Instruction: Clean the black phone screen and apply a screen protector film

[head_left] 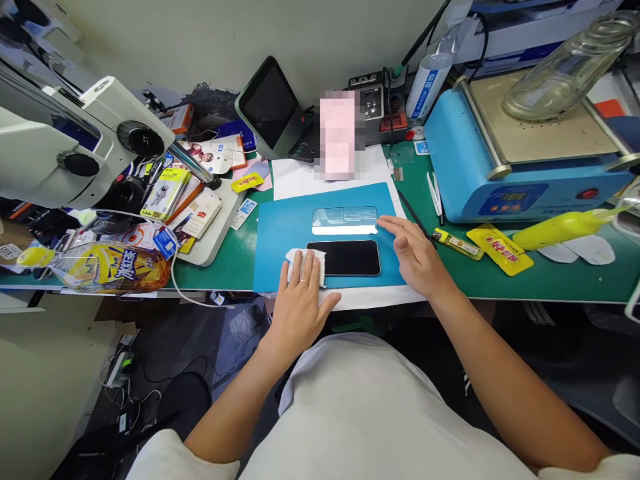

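Note:
A smartphone (346, 258) with a dark screen lies on the blue mat (280, 223). My left hand (301, 300) rests flat, fingers stretched out, on a white tissue (318, 267) at the phone's left end. Just beyond the phone lies a clear glass screen protector (345, 219) with a white strip along its near edge. Stretched fingers of my right hand (413, 257) reach its right edge; whether they touch it I cannot tell. The thumb stands apart from them, and I see nothing held.
At right stand a blue heating-plate machine (480, 173) with a glass jar (560, 73) on top and a yellow squeeze bottle (560, 230). Tweezers (434, 193) lie beside the mat. A microscope (85, 147) overhangs the left, above a drink bottle (110, 268) and cluttered boxes.

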`<state>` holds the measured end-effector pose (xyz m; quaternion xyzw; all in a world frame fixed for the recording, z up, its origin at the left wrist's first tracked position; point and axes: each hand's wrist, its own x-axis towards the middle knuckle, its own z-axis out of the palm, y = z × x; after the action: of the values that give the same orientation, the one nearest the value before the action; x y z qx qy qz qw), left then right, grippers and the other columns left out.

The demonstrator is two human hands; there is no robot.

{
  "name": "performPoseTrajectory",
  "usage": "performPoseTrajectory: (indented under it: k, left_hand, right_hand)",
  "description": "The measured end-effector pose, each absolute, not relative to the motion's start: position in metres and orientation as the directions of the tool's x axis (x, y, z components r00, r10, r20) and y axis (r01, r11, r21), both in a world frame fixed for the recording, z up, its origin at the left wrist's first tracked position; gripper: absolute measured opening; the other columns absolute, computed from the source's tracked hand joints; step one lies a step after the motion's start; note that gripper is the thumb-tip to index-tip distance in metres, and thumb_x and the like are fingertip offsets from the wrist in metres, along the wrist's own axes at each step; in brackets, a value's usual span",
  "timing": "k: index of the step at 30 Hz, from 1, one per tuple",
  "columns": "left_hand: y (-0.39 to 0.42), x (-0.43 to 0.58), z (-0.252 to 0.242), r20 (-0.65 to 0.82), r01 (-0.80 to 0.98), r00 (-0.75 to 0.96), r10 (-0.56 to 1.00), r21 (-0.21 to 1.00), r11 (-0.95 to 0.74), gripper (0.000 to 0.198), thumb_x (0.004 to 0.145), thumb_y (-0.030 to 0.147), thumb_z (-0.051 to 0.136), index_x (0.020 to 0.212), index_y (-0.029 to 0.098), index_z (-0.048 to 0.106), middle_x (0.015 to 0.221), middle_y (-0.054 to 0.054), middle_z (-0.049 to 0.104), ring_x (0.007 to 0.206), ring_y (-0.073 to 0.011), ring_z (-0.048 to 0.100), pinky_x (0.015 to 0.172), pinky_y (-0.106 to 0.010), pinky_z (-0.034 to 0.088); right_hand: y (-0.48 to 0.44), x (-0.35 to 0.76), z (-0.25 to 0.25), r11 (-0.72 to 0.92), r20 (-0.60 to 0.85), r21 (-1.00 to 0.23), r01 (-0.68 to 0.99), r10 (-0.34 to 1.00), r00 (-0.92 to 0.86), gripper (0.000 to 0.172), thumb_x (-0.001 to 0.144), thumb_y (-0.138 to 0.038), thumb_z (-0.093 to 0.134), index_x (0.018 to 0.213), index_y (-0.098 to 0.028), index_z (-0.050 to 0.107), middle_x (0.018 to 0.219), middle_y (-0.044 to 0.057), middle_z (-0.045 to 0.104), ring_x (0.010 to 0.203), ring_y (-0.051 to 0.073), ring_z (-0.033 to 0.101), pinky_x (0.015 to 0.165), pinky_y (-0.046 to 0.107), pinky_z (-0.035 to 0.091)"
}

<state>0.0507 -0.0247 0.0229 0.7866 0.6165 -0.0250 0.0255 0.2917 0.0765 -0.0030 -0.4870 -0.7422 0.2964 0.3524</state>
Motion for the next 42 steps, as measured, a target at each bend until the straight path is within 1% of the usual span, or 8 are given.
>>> performPoseTrajectory:
  k: [4, 14, 20, 23, 26, 31, 36, 42]
  left_hand:
    - [-0.04, 0.051, 0.025, -0.074, 0.968, 0.25, 0.965, 0.013, -0.25, 0.07, 0.108, 0.054, 0.031, 0.158, 0.005, 0.034, 0.167, -0.016, 0.027, 0.157, -0.0362, 0.014, 0.125, -0.06, 0.025]
    - [-0.053, 0.048, 0.033, -0.106, 0.967, 0.254, 0.961, 0.021, -0.253, 0.072, 0.107, 0.057, 0.029, 0.158, 0.005, 0.034, 0.165, -0.017, 0.03, 0.157, -0.0353, 0.02, 0.124, -0.063, 0.025]
    - [-0.048, 0.045, 0.035, -0.115, 0.969, 0.249, 0.962, 0.03, -0.247, 0.075, 0.106, 0.059, 0.029, 0.159, 0.007, 0.031, 0.167, -0.015, 0.028, 0.156, -0.0354, 0.019, 0.124, -0.06, 0.027]
    - [-0.042, 0.046, 0.037, -0.093, 0.969, 0.248, 0.964, 0.028, -0.246, 0.077, 0.105, 0.062, 0.032, 0.159, 0.008, 0.032, 0.165, -0.015, 0.032, 0.157, -0.0348, 0.02, 0.125, -0.059, 0.026]
    - [-0.037, 0.048, 0.036, -0.076, 0.969, 0.245, 0.967, 0.016, -0.245, 0.08, 0.104, 0.064, 0.032, 0.158, 0.006, 0.034, 0.164, -0.017, 0.035, 0.157, -0.0342, 0.02, 0.126, -0.057, 0.024]
    - [-0.028, 0.055, 0.028, -0.065, 0.97, 0.243, 0.968, -0.014, -0.244, 0.088, 0.102, 0.068, 0.031, 0.158, 0.0, 0.031, 0.165, -0.022, 0.029, 0.156, -0.0343, 0.021, 0.126, -0.055, 0.024]
    - [-0.017, 0.059, 0.025, -0.065, 0.97, 0.239, 0.969, -0.014, -0.241, 0.088, 0.103, 0.068, 0.028, 0.158, -0.001, 0.03, 0.166, -0.022, 0.026, 0.156, -0.0342, 0.021, 0.126, -0.053, 0.025]
    - [-0.005, 0.064, 0.025, -0.043, 0.974, 0.228, 0.973, 0.0, -0.228, 0.087, 0.104, 0.068, 0.024, 0.156, -0.002, 0.035, 0.164, -0.023, 0.031, 0.156, -0.0354, 0.022, 0.126, -0.054, 0.024]
  right_hand:
    - [0.077, 0.292, -0.004, 0.347, 0.233, -0.785, 0.512, 0.933, -0.275, 0.071, 0.101, -0.068, 0.02, 0.142, -0.027, 0.062, 0.148, 0.011, 0.058, 0.141, 0.032, 0.049, 0.119, 0.056, 0.036]
    - [0.077, 0.292, -0.005, 0.355, 0.24, -0.78, 0.516, 0.93, -0.277, 0.074, 0.101, -0.068, 0.02, 0.141, -0.024, 0.063, 0.147, 0.013, 0.059, 0.14, 0.032, 0.049, 0.119, 0.053, 0.037]
    - [0.077, 0.292, -0.005, 0.352, 0.239, -0.78, 0.517, 0.932, -0.273, 0.07, 0.101, -0.067, 0.02, 0.142, -0.029, 0.062, 0.148, 0.01, 0.059, 0.14, 0.033, 0.05, 0.118, 0.055, 0.037]
    - [0.078, 0.291, -0.004, 0.357, 0.242, -0.776, 0.521, 0.93, -0.277, 0.07, 0.101, -0.068, 0.02, 0.142, -0.029, 0.062, 0.148, 0.01, 0.059, 0.139, 0.033, 0.05, 0.119, 0.055, 0.037]
    - [0.077, 0.291, -0.004, 0.349, 0.232, -0.775, 0.527, 0.933, -0.276, 0.071, 0.1, -0.068, 0.02, 0.142, -0.029, 0.062, 0.148, 0.01, 0.059, 0.14, 0.033, 0.05, 0.119, 0.055, 0.037]
    - [0.077, 0.291, -0.004, 0.347, 0.233, -0.772, 0.533, 0.934, -0.272, 0.071, 0.101, -0.068, 0.019, 0.142, -0.028, 0.062, 0.148, 0.011, 0.059, 0.139, 0.033, 0.05, 0.118, 0.056, 0.037]
    - [0.078, 0.291, -0.004, 0.35, 0.238, -0.772, 0.53, 0.933, -0.27, 0.071, 0.101, -0.068, 0.02, 0.142, -0.027, 0.062, 0.148, 0.011, 0.059, 0.139, 0.033, 0.05, 0.117, 0.056, 0.038]
    - [0.077, 0.291, -0.005, 0.352, 0.24, -0.774, 0.526, 0.932, -0.272, 0.071, 0.101, -0.068, 0.02, 0.142, -0.027, 0.062, 0.148, 0.012, 0.059, 0.139, 0.032, 0.05, 0.118, 0.056, 0.038]
